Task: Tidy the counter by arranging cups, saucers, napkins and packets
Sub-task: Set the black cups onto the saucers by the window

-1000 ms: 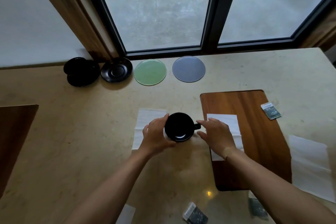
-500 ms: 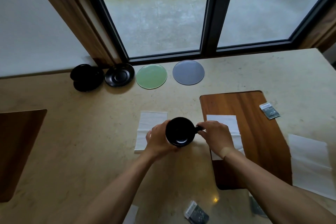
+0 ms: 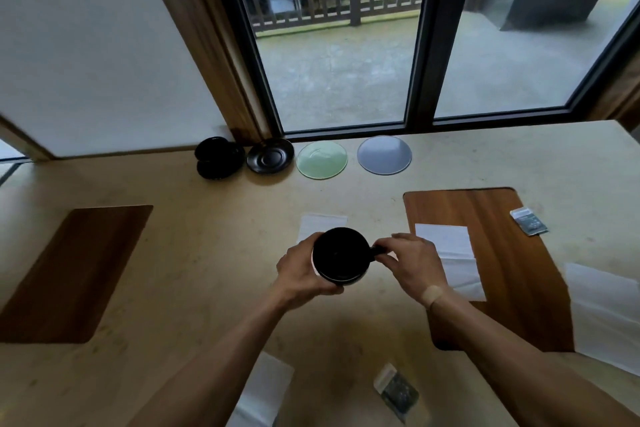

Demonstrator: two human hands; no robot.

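The cup sits between both hands: the left hand wraps its fingers round the cup's left wall, and the right hand pinches the handle, which sticks out to the right, so the handle-to-body axis runs straight across from one hand to the other. Whether the cup is lifted or resting on the counter I cannot tell. Ahead of the hands and to the left, the empty black saucer looks the likely place for it, nearer the left hand's side; a green saucer and a grey one lie straight ahead of the hands. Just beyond the left hand a napkin shows; right of the right hand another napkin lies on a wooden board. The counter is pale stone, running to a window.
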